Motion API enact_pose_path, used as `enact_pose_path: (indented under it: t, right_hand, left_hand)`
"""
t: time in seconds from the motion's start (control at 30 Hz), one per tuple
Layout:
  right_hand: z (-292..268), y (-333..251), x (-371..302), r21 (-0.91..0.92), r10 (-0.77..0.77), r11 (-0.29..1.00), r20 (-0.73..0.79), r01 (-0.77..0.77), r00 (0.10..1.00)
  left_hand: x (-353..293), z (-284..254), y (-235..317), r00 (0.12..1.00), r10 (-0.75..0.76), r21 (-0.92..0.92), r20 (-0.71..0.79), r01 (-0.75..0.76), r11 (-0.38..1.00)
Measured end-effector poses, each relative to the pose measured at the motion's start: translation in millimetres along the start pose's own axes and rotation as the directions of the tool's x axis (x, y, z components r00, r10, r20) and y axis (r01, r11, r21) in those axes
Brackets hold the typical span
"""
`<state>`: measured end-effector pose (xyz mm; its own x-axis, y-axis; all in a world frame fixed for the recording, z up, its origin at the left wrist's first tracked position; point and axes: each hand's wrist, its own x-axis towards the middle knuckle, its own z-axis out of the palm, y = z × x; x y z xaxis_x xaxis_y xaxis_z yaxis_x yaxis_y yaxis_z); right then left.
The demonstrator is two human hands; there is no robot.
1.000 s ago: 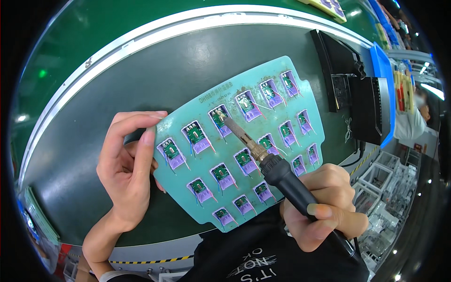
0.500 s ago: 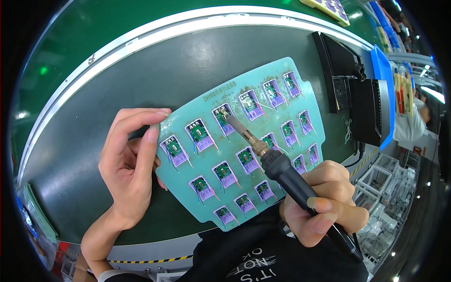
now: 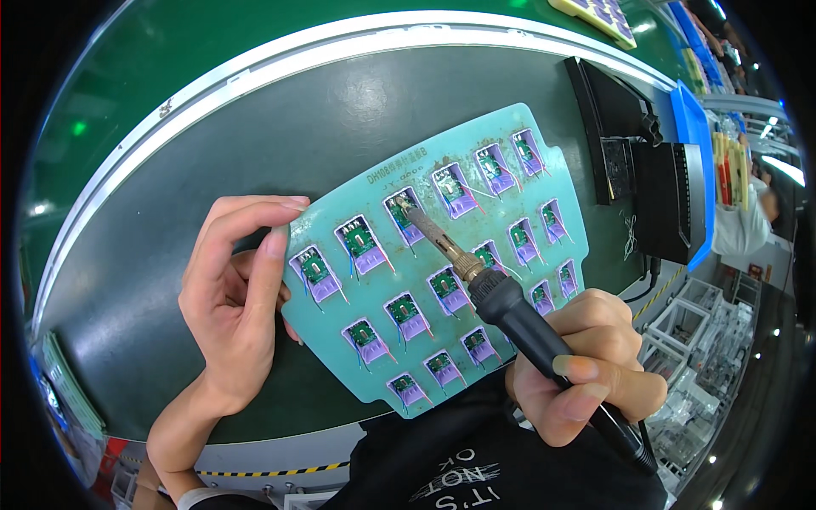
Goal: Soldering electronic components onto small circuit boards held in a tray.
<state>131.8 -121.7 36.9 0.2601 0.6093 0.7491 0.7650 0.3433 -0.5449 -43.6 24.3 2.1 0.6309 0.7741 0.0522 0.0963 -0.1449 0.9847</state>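
My left hand (image 3: 238, 289) grips the left edge of a teal tray (image 3: 340, 212), its thumb and fingers closed on the rim. Set in the tray's pockets are several purple housings, each with a small green circuit board (image 3: 359, 244) and thin red and blue wires. A black-handled soldering iron (image 3: 518, 319) is held in my right hand (image 3: 595, 365), fingers wrapped round the handle. Its tip meets the board in a housing (image 3: 402, 212) of the far row, near the middle. The iron and my right hand hide some pockets at the lower right.
The tray is held above a dark green work surface (image 3: 212, 153) with a pale metal rail (image 3: 297, 58) behind it. Black equipment (image 3: 667, 200) and a blue bin (image 3: 693, 127) stand to the right. A purple-filled tray (image 3: 599, 19) lies far off; clear plastic crates (image 3: 680, 374) are at the lower right.
The soldering iron has shifted very slightly to the left along with my right hand. My left hand and the tray stay in place.
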Motion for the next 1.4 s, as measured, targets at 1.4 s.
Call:
enact_pose_path:
  t: [1.4]
  right_hand:
    - [-96,64,-35,0.06,0.157,0.982,-0.788,-0.179,0.595]
  left_hand:
    - [-3,13,11,0.995,-0.043,0.143,-0.094,0.056,0.988]
